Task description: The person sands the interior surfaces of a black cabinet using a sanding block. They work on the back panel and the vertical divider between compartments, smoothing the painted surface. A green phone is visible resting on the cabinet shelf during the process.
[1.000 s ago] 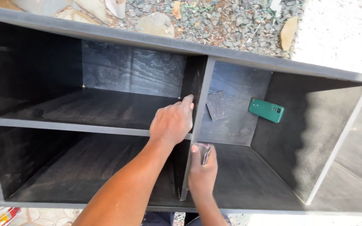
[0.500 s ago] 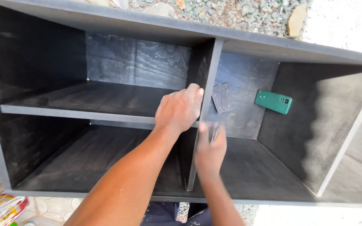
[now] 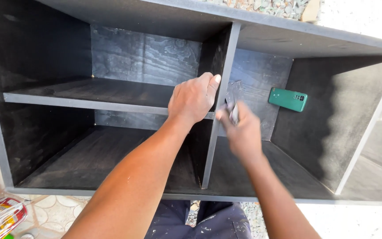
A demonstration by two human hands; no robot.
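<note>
A black-painted wooden cabinet lies on its back below me, with open compartments. My left hand rests on the edge of the upright divider, where a shelf meets it. My right hand, blurred by motion, is just right of the divider and pinches a small grey piece, probably sandpaper, against the divider's face. A green phone lies on the back panel of the right compartment, apart from both hands.
A red and white can lies on the patterned tiles at bottom left. Gravel shows beyond the cabinet's far side. My dark, paint-spotted trousers are under the near edge. Another slanted divider stands at the right.
My right hand has moved up along the divider's right face, from near the front edge to beside my left hand. The view has shifted a little; the left hand stays on the divider.
</note>
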